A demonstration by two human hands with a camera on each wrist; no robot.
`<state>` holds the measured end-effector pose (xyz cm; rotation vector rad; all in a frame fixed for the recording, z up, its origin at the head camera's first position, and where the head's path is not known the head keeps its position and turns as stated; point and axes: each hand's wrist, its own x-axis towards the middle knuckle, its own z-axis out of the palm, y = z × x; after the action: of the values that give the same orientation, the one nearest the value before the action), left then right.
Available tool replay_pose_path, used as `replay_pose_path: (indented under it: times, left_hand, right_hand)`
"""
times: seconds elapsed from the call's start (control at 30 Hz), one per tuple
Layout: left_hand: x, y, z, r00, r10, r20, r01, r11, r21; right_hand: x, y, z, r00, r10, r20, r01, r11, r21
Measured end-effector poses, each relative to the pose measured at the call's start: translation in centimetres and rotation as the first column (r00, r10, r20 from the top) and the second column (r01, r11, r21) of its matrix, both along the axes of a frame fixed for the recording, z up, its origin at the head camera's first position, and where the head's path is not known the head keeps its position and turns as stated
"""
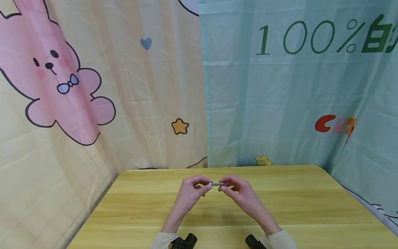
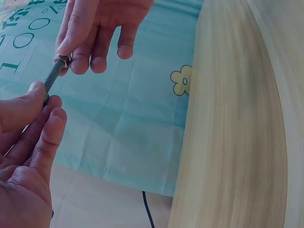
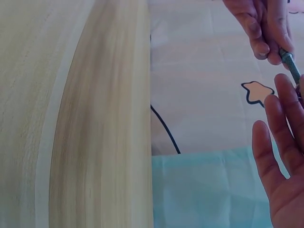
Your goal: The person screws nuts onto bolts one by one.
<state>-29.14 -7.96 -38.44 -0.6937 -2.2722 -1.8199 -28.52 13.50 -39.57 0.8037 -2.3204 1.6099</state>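
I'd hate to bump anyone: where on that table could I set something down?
Two broad patches of the wooden table: left hand to left edge, and right hand to right edge. A strip between the hands and the printed curtains looks free too. It's crowded in the middle, where both hands hold a threaded bolt.

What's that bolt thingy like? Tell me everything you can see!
The bolt is slim, grey, threaded and metallic-looking, with what looks like a nut near one end. It's held above the table, roughly level in the head view, the left hand pinching one end, the right hand the nut end.
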Motion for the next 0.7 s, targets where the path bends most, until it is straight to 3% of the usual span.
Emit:
replay_pose_path:
  times: [0.5, 0.7]
  left_hand:
    - [-0.04, 0.11, -0.40, 1.000, -0.013, 0.000, 0.013, 1.000, 0.026]
    - [-0.03, -0.11, -0.14, 1.000, 0.006, 0.005, -0.006, 1.000, 0.028]
  right_hand:
    - [0.32, -0.31, 0.11, 0.993, -0.094, 0.076, 0.092, 0.995, 0.034]
    - [0.26, -0.28, 0.19, 0.995, -0.096, 0.021, 0.095, 0.994, 0.045]
